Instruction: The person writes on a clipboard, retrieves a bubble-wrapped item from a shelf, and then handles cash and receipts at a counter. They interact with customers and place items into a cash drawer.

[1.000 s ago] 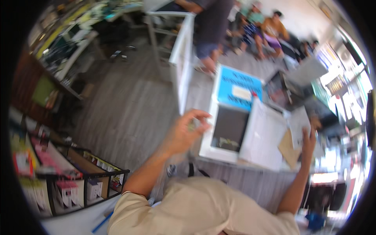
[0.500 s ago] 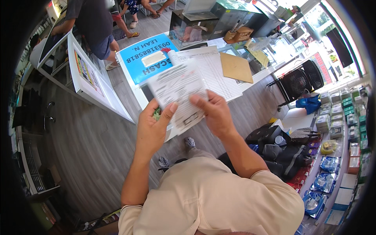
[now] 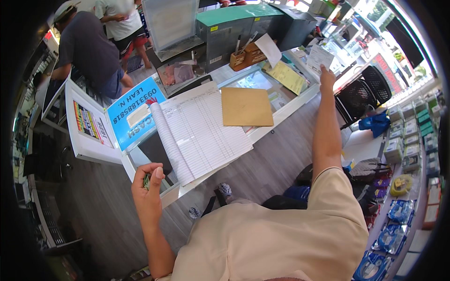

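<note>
My left hand (image 3: 149, 189) is closed on a small folded green paper (image 3: 147, 181), mostly hidden by the fingers, beside the near edge of the glass counter (image 3: 132, 161). My right arm stretches out to the far right. There my right hand (image 3: 327, 77) pinches the lower edge of a white printed paper (image 3: 320, 59) over the counter's end. Between the hands lies an open ledger notebook (image 3: 199, 133) with ruled, partly handwritten pages. A brown envelope (image 3: 247, 107) rests on its right side.
A blue sign (image 3: 133, 112) lies left of the notebook. Behind stand a wooden pen holder (image 3: 248, 56), a yellow pad (image 3: 287, 77) and grey boxes (image 3: 225, 44). A black chair (image 3: 358, 100) and packaged goods (image 3: 391, 239) are at right. People stand at the upper left.
My right hand has carried the white paper from in front of me to the far right, and my left hand has let go of it. The left hand is now lower and further left.
</note>
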A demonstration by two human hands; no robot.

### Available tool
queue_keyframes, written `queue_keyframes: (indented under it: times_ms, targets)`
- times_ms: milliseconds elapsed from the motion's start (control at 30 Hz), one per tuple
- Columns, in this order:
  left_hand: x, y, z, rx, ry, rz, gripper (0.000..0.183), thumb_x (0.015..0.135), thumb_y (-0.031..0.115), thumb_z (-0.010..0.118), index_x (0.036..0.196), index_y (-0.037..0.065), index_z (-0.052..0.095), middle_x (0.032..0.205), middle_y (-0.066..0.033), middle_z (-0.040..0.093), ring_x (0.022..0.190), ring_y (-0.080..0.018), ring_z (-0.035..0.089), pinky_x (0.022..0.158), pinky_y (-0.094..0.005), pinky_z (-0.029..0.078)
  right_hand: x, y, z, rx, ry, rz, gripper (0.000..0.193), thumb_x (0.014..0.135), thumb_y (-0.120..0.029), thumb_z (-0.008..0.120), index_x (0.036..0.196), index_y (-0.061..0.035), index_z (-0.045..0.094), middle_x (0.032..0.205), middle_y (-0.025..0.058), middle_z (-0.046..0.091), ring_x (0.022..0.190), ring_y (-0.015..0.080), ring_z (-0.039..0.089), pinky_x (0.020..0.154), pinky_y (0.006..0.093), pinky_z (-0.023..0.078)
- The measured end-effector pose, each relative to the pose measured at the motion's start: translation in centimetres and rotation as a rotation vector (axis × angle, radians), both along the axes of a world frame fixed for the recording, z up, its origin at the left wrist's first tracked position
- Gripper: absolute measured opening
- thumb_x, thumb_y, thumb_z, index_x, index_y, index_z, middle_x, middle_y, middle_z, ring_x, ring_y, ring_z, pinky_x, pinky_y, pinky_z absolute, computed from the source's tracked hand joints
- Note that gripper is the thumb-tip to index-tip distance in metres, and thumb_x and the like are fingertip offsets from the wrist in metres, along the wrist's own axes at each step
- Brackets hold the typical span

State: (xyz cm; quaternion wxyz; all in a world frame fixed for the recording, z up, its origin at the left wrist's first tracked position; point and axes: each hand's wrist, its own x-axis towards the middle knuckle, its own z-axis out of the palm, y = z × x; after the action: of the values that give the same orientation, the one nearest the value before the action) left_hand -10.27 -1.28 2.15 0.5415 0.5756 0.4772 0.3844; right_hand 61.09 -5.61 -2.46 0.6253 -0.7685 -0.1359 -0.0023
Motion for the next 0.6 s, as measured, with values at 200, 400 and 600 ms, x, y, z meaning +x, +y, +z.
queue_keyframes:
  times_ms: [200,400,600]
  targets:
    - [2.7,0.4,1.3,0.102,0.107,0.012,0.026,0.099,0.026,0.073,0.107,0.001,0.070,0.091,0.0003,0.063,0.086,-0.0077,0.055,0.079,-0.0244,0.045,-2.0,5.8,-0.9,-0.949,-0.423,-0.131,0.076,0.089,-0.067,0.065,0.132,-0.0048,0.069,0.137,0.0233,0.062,0.135,0.0391,0.052,0.113,0.0476,0.041]
    - [5.8,2.9,0.1,0.192,0.554,0.087,0.033,0.097,0.029,0.074,0.114,0.000,0.069,0.084,-0.0060,0.065,0.080,-0.0144,0.060,0.074,-0.0298,0.049,-15.0,3.6,1.4,-0.195,-0.487,0.413,0.033,0.099,-0.029,0.069,0.120,-0.0037,0.075,0.107,0.0120,0.074,0.090,0.0209,0.069,0.080,0.0358,0.054]
    - [6.7,7.0,-0.8,0.209,1.024,0.040,0.057,0.094,0.044,0.070,0.126,0.001,0.052,0.082,-0.0200,0.072,0.078,-0.0383,0.073,0.071,-0.0479,0.055,-27.6,5.4,3.4,-0.339,-0.558,0.909,0.028,0.098,-0.026,0.070,0.109,-0.0019,0.077,0.098,0.0138,0.076,0.081,0.0244,0.070,0.072,0.0348,0.053]
